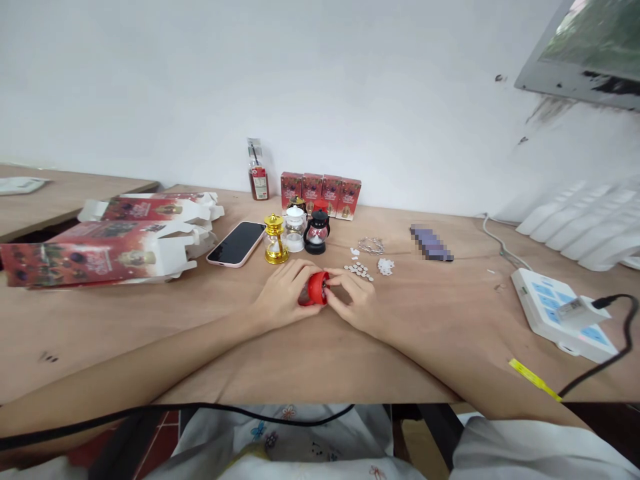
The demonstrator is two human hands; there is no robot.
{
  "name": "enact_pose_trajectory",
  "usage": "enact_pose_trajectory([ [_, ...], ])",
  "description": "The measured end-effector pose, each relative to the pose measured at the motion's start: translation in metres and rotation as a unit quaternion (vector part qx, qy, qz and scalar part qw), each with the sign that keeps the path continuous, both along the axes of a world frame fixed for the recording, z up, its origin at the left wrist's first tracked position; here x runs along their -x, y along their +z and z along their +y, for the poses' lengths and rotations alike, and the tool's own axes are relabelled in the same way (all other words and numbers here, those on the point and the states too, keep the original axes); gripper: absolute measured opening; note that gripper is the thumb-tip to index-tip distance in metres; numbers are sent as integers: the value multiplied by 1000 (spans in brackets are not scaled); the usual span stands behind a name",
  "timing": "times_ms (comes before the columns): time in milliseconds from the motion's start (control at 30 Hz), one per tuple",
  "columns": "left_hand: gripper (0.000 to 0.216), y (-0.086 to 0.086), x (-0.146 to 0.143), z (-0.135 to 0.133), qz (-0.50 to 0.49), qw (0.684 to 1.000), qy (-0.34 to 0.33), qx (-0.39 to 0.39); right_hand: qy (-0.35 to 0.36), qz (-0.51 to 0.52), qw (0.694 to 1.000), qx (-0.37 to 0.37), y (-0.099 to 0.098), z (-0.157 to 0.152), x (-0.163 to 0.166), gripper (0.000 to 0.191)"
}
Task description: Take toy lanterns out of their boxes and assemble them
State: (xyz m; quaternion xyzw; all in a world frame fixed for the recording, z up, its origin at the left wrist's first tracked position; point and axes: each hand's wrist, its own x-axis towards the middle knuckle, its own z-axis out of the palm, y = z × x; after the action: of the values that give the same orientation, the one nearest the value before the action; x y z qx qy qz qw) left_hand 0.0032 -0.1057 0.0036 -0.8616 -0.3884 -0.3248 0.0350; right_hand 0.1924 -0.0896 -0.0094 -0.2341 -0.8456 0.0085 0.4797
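My left hand (287,295) is closed around a red miniature lantern (316,288), which lies on its side with its base turned to the right. The thumb and fingertips of my right hand (356,301) pinch at the open underside; whatever small part they hold there is too small to make out. Just beyond stand a gold lantern (275,241), a white lantern (295,230) and a black lantern (317,233), all upright. Round button cells (359,270), small white pieces (385,267) and thin wire loops (371,246) lie past my right hand.
Flattened red cartons (110,243) cover the left side, beside a phone (237,244). Small red boxes (321,193) and a bottle (259,175) stand by the wall. A blurred dark item (431,243) and a power strip (563,313) with a cable are on the right.
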Motion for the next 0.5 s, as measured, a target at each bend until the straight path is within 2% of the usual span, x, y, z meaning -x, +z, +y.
enact_pose_trajectory([
  [133,40,1,1,0,-6,1000,2,-10,14,19,999,36,0,-2,-1,6],
  [200,39,1,2,0,-13,1000,6,-14,19,56,994,87,0,-2,-1,4],
  [267,39,2,3,1,-18,1000,11,-13,26,109,979,171,-2,-2,-1,4],
  [367,40,1,4,2,-15,1000,21,-14,44,164,929,328,-5,3,1,7],
  [500,41,0,6,3,-2,999,29,-25,98,167,819,540,-2,9,3,10],
])
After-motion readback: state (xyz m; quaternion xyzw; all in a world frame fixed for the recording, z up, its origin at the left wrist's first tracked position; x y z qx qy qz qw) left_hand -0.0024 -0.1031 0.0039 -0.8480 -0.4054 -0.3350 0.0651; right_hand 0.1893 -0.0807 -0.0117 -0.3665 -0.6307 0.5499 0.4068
